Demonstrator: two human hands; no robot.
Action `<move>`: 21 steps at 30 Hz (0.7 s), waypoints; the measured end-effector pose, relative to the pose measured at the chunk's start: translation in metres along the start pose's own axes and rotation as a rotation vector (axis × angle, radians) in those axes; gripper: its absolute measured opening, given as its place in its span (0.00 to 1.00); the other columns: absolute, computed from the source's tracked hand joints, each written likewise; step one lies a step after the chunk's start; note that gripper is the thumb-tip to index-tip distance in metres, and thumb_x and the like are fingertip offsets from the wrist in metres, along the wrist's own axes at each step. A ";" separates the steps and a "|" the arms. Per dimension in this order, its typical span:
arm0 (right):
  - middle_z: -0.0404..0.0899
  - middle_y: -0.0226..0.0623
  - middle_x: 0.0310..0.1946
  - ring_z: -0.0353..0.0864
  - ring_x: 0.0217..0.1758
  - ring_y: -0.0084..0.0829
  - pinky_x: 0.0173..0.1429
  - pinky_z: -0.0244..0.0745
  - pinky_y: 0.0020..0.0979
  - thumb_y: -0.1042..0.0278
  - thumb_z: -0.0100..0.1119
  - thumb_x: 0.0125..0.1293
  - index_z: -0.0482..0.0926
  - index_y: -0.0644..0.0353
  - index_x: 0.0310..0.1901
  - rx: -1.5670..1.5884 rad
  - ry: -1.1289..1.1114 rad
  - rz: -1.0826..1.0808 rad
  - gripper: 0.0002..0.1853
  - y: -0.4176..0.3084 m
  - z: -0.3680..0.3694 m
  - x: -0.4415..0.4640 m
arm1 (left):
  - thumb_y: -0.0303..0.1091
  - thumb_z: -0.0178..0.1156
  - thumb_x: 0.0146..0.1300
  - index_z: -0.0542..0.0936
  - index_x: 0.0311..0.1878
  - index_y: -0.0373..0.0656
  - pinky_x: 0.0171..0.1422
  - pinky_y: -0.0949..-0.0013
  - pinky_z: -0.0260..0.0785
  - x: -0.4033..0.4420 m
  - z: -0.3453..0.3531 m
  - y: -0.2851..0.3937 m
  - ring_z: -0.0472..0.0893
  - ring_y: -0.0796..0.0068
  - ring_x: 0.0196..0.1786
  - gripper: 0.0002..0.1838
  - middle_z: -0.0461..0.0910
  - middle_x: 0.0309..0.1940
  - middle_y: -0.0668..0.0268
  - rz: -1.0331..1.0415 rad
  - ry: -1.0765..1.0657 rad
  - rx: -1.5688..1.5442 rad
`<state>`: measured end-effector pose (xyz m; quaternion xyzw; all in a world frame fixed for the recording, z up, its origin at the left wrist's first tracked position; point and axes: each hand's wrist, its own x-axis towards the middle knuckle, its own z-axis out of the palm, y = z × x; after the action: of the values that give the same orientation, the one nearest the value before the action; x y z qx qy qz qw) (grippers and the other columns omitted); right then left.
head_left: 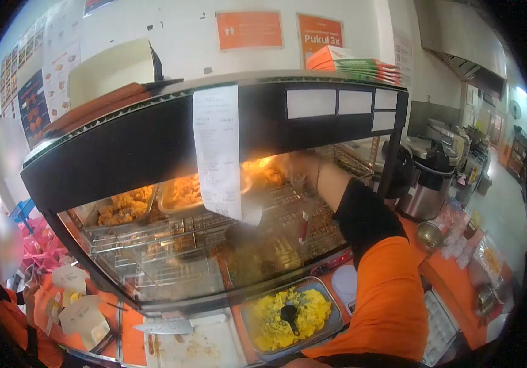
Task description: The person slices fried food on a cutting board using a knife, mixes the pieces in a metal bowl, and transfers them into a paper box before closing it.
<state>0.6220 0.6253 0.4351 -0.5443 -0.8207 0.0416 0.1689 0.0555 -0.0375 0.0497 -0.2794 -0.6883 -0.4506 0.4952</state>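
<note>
My right arm, in an orange and black sleeve, reaches into a black-framed food warmer [98, 147]. My right hand [300, 167] is blurred near the upper rack, beside fried pieces [266, 172]; its fingers and anything in them cannot be made out. A sliver of skin, perhaps my left hand [306, 364], shows at the bottom edge, its fingers hidden. A long paper receipt [217, 147] hangs over the warmer's front. Below the warmer, a metal tray holds yellow food [263, 325] with a black scoop [289, 318] in it.
A knife [168, 327] lies across a stained white board [205, 349]. Open cartons [85, 322] stand at left, near a person in orange [12, 322]. A steel cooker [424, 187], a metal bowl [429, 235] and an egg tray [440, 328] are at right.
</note>
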 end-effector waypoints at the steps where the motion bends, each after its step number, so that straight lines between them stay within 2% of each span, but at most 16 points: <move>1: 0.79 0.38 0.39 0.78 0.42 0.33 0.50 0.73 0.34 0.62 0.53 0.61 0.77 0.58 0.44 0.023 0.035 0.007 0.13 0.002 0.000 -0.001 | 0.31 0.51 0.62 0.70 0.47 0.32 0.36 0.58 0.73 0.002 0.003 -0.001 0.78 0.58 0.32 0.14 0.75 0.30 0.54 0.183 0.040 0.003; 3: 0.79 0.38 0.39 0.78 0.43 0.33 0.50 0.73 0.34 0.63 0.52 0.61 0.77 0.59 0.45 0.068 0.117 0.028 0.13 0.008 -0.003 -0.005 | 0.30 0.48 0.66 0.68 0.52 0.29 0.35 0.57 0.73 0.005 0.010 0.007 0.78 0.55 0.32 0.16 0.74 0.31 0.53 0.393 0.099 0.005; 6: 0.79 0.39 0.40 0.78 0.43 0.33 0.50 0.73 0.34 0.65 0.52 0.61 0.76 0.59 0.46 0.155 0.269 0.072 0.13 0.018 -0.011 -0.017 | 0.32 0.48 0.66 0.69 0.50 0.29 0.33 0.60 0.70 0.029 0.004 0.065 0.74 0.61 0.26 0.16 0.74 0.30 0.54 0.333 0.003 0.037; 9: 0.78 0.39 0.41 0.78 0.44 0.33 0.51 0.73 0.34 0.67 0.52 0.61 0.75 0.60 0.46 0.266 0.458 0.116 0.13 0.032 -0.021 -0.039 | 0.33 0.50 0.65 0.70 0.48 0.28 0.32 0.61 0.69 0.017 0.006 0.016 0.72 0.61 0.24 0.16 0.73 0.29 0.56 0.189 -0.281 -0.199; 10: 0.78 0.39 0.41 0.78 0.44 0.34 0.51 0.73 0.34 0.67 0.51 0.61 0.75 0.60 0.47 0.306 0.524 0.127 0.13 0.038 -0.024 -0.049 | 0.30 0.50 0.64 0.73 0.41 0.30 0.29 0.63 0.66 0.054 0.006 0.100 0.70 0.64 0.22 0.10 0.72 0.26 0.57 0.063 -0.047 -0.213; 13: 0.78 0.40 0.42 0.78 0.45 0.34 0.51 0.73 0.35 0.69 0.51 0.61 0.75 0.60 0.47 0.494 0.726 0.120 0.13 0.056 -0.028 -0.094 | 0.27 0.48 0.64 0.74 0.37 0.33 0.30 0.62 0.67 0.092 -0.001 0.146 0.71 0.63 0.23 0.08 0.72 0.23 0.58 -0.992 -0.078 -0.425; 14: 0.78 0.40 0.42 0.78 0.45 0.34 0.51 0.73 0.35 0.69 0.51 0.61 0.74 0.61 0.48 0.588 0.782 0.097 0.13 0.058 -0.024 -0.115 | 0.40 0.50 0.61 0.75 0.44 0.34 0.39 0.64 0.72 0.085 0.009 0.143 0.77 0.67 0.37 0.17 0.77 0.36 0.58 -1.066 -0.062 -0.628; 15: 0.78 0.40 0.42 0.78 0.45 0.34 0.51 0.73 0.35 0.70 0.51 0.61 0.74 0.61 0.48 0.726 0.823 0.064 0.14 0.056 -0.019 -0.140 | 0.37 0.50 0.60 0.75 0.44 0.34 0.41 0.65 0.70 0.076 0.012 0.128 0.76 0.68 0.38 0.16 0.76 0.36 0.59 -1.136 -0.049 -0.677; 17: 0.78 0.40 0.42 0.78 0.45 0.34 0.52 0.73 0.35 0.71 0.50 0.61 0.74 0.61 0.48 1.066 0.859 -0.004 0.14 0.036 -0.006 -0.198 | 0.32 0.50 0.59 0.74 0.43 0.35 0.46 0.67 0.67 0.054 0.021 0.106 0.73 0.70 0.41 0.12 0.74 0.36 0.62 -1.127 -0.108 -0.636; 18: 0.77 0.42 0.43 0.77 0.46 0.36 0.52 0.73 0.35 0.68 0.53 0.60 0.73 0.63 0.48 1.273 0.825 0.061 0.15 -0.003 -0.005 -0.236 | 0.29 0.50 0.59 0.74 0.42 0.35 0.49 0.68 0.65 0.043 0.024 0.106 0.72 0.71 0.42 0.10 0.73 0.36 0.63 -1.075 -0.177 -0.593; 19: 0.76 0.43 0.43 0.77 0.46 0.38 0.52 0.72 0.36 0.66 0.55 0.59 0.72 0.64 0.48 1.473 0.790 0.141 0.17 -0.031 0.012 -0.262 | 0.31 0.53 0.59 0.74 0.43 0.36 0.50 0.67 0.65 0.031 0.025 0.112 0.71 0.71 0.45 0.11 0.73 0.39 0.62 -0.947 -0.315 -0.583; 20: 0.76 0.43 0.42 0.77 0.44 0.36 0.50 0.73 0.35 0.64 0.55 0.59 0.72 0.64 0.47 1.185 0.650 0.015 0.17 -0.044 0.053 -0.280 | 0.33 0.55 0.59 0.74 0.44 0.36 0.52 0.67 0.65 0.020 0.025 0.119 0.71 0.71 0.48 0.12 0.73 0.43 0.61 -0.810 -0.435 -0.577; 21: 0.76 0.43 0.41 0.78 0.43 0.35 0.48 0.74 0.34 0.62 0.55 0.58 0.72 0.64 0.46 0.900 0.524 -0.130 0.18 -0.053 0.099 -0.293 | 0.32 0.60 0.56 0.74 0.42 0.37 0.52 0.66 0.65 0.018 0.031 0.150 0.72 0.69 0.48 0.13 0.73 0.46 0.60 -0.775 -0.432 -0.453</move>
<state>0.6463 0.3493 0.2872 -0.3580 -0.6838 0.2420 0.5880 0.1601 0.0552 0.1142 -0.1906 -0.7133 -0.6714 0.0643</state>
